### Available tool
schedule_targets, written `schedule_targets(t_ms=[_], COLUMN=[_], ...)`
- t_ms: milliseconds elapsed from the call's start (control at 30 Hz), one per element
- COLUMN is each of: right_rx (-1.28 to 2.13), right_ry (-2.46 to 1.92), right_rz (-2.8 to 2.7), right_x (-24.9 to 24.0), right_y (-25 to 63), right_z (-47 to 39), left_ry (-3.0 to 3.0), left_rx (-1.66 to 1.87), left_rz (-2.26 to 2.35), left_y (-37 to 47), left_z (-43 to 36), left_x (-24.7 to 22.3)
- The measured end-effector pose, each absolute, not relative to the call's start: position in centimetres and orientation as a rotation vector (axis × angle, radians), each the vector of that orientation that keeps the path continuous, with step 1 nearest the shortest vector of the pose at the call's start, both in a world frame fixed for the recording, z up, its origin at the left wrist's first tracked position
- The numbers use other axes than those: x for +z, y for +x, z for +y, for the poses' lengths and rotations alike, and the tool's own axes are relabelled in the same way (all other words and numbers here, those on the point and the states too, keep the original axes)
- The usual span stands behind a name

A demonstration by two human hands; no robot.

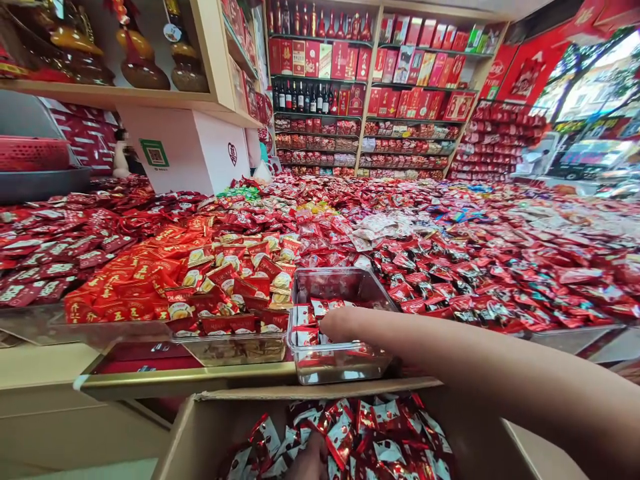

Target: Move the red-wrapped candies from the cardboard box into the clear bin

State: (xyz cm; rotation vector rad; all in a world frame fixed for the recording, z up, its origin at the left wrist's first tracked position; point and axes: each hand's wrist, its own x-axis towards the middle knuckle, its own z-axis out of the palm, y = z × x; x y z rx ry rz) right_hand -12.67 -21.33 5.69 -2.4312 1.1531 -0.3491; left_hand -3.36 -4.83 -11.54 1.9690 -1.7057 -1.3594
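Work in hand: small red-and-white candy packets (pixel 350 433) were being moved from the cardboard box (pixel 200 427) at the near edge up into the clear plastic bin (pixel 345 370) at the front of the counter display.
Right hand: the right hand (pixel 333 325) reached across from the right into the clear plastic bin, fingers curled down onto the packets already there; whether it pinched one or had let go could not be told.
Left hand: the left hand (pixel 313 460) was down in the cardboard box among the loose packets, only its back showing at the bottom edge; its grip could not be told.
Done so far: a thin layer of packets (pixel 307 320) lay at the bin's left and near side; the far half showed bare bottom.
Left to do: by my judgement most of it, since the cardboard box looked well filled and the bin mostly unfilled.
Surroundings: orange-red packets (pixel 125 280) heaped just left of the bin, dark red packets (pixel 475 280) to the right, shelves of red gift boxes (pixel 415 67) far behind.
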Motion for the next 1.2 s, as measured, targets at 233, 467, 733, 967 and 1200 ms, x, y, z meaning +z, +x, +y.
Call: schedule_targets(t_ms=[233,467,733,967,1200], right_rx=[0.078,-0.427,-0.448,-0.678,-0.680], right_ry=[-2.576,-2.559,-1.479,-1.126,-1.255], right_rz=[1.118,0.892,0.890,0.731,0.808], right_x=[9.1,13.8,1.9,0.4,-1.3], right_y=[-12.9,-19.4,-22.1,-20.9,-20.7], right_z=[-21.0,-12.6,-6.0,-6.2,-5.3], left_ry=[1.894,1.745,1.323,1.230,1.286], left_rx=[-1.418,-1.484,-1.597,-1.562,-1.671], left_rz=[-1.545,-1.357,-1.026,-0.955,-1.071], left_y=[-3.7,-0.8,-3.3,-5.2,-4.7], left_z=[-4.8,-4.2,-2.2,-2.5,-2.9], left_x=[-10.6,-6.0,0.5,0.7,-1.0])
